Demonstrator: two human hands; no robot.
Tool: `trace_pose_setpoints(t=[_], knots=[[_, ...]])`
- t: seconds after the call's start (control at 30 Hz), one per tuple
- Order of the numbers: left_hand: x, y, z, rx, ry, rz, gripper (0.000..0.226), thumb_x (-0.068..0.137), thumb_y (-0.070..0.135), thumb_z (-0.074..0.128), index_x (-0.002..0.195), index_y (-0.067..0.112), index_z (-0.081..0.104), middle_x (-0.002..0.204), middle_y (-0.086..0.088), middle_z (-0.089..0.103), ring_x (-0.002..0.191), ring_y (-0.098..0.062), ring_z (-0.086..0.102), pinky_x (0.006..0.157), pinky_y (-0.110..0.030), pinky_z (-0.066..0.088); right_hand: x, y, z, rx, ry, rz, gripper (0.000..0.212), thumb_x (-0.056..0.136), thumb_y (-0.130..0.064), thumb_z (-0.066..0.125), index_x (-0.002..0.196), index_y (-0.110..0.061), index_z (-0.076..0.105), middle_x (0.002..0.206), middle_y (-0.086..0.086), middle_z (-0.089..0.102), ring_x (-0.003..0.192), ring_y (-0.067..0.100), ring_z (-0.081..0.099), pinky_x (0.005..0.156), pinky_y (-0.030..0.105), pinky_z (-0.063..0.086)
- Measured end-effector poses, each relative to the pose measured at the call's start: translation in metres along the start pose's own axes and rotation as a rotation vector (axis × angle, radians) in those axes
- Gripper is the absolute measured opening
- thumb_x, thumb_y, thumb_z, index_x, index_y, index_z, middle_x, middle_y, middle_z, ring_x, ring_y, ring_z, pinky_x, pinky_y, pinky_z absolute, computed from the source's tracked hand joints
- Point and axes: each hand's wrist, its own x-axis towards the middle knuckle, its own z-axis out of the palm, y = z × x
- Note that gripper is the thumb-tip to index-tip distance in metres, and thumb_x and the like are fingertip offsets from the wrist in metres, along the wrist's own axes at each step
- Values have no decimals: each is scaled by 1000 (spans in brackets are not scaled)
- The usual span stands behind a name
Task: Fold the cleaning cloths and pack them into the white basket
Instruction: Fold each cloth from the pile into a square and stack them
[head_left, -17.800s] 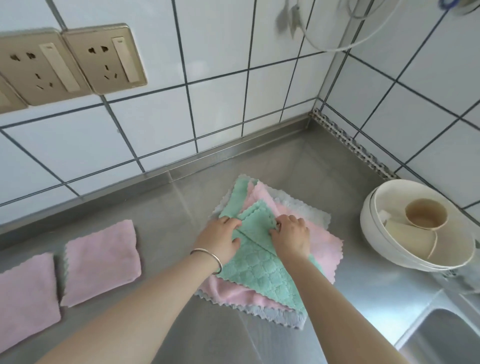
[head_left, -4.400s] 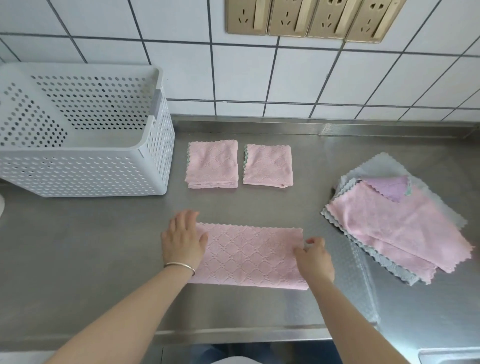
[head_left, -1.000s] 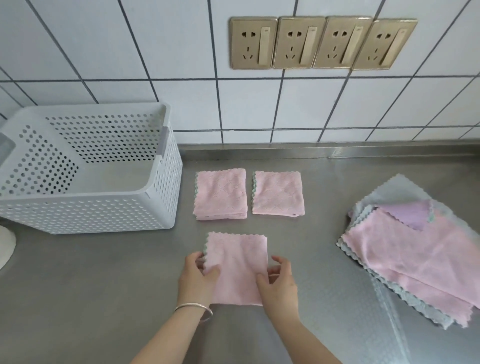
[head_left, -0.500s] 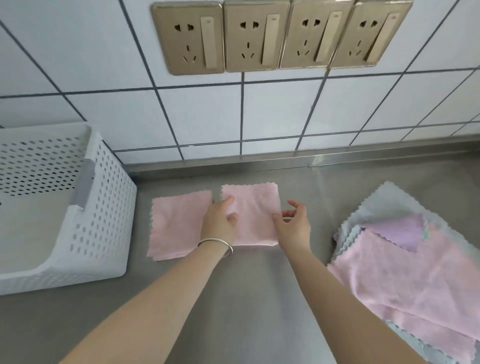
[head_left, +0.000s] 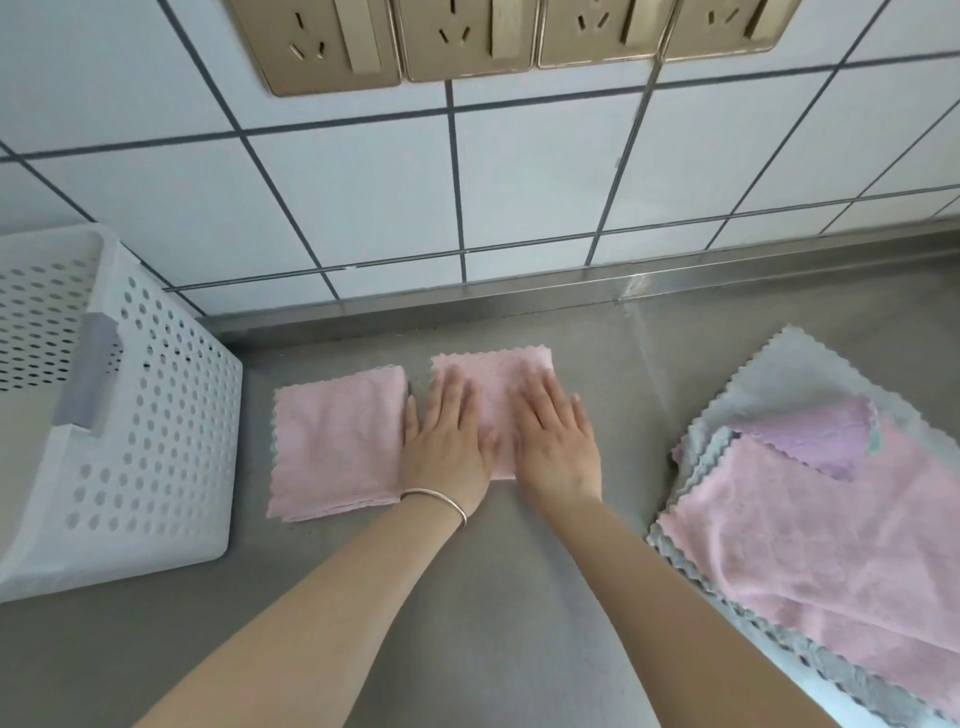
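A: Nearest to us, two bare forearms reach out over the steel tabletop (head_left: 467, 623). The left hand (head_left: 447, 441), bracelet (head_left: 436, 500) at the wrist, and the right hand (head_left: 553, 441) lie flat side by side on a folded pink cloth (head_left: 493, 371).

B: Fingers (head_left: 462, 400) straight and lightly spread, palms down. They grip nothing, they just press.

A: Beside it on the left, nearly touching, a second folded pink cloth (head_left: 337, 441). Off to the right, well apart, the loose pile of cloths (head_left: 831, 519), pink on top, a purple corner turned over, grey edges beneath.

B: And the white basket (head_left: 171, 441) at far left, just beside the folded ones. I see no cloth in the part of it we can see.

A: What could spoil this?

B: My guess: that pressed stack looks more than one layer thick, so if the hands slide off sideways the top cloth could skew or spring open. Lifting both stacks together could also let the layers fan apart on the way to the basket.

A: And against half a second ago?

B: Then the hands held the cloth by its edges, fingers curled, setting it down on the right-hand one. Now it's down and both palms flatten it. A second ago it lay nearer us, alone.

A: Behind it all, tiled wall (head_left: 519, 182) and a row of sockets (head_left: 493, 36).
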Motion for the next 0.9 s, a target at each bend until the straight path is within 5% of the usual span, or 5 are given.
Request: trace_pose_setpoints(t=[0.2,0.4,0.6,0.77,0.9], knots=[[5,-7,6,63,-97,-19,66,94,53,17,147,22,-6,157,-1,-13,144,-17,-16,119,-44,-4,0,2,12,95,-192,-24,76,79,-49,-11,149,-21,-3,156,-3,-13,137,6,-21,114,33,-6],[9,-6,-12,121,-188,-36,67,92,50,28,147,20,5,157,-2,-2,145,-19,-7,118,-49,-2,-2,3,-5,112,-247,-23,60,96,-38,23,149,-16,5,158,0,-3,145,13,-6,119,40,0],[-8,61,-28,-50,69,256,45,74,19,65,118,13,58,125,-11,55,117,-35,49,103,-45,36,-72,79,-30,231,405,254,36,68,-17,47,100,-15,63,101,3,65,96,19,50,78,28,38],[-33,128,-13,-188,17,401,28,77,18,65,105,18,65,104,-3,63,98,-30,61,77,-35,50,-115,166,-45,205,355,615,32,64,-5,52,91,-8,68,88,11,66,80,36,60,62,36,48],[-37,175,5,-289,-216,244,32,87,25,50,119,23,55,119,-1,55,106,-25,56,84,-31,45,-121,200,-55,310,249,743,31,81,-3,49,107,-7,65,107,11,62,100,31,51,83,35,41]])
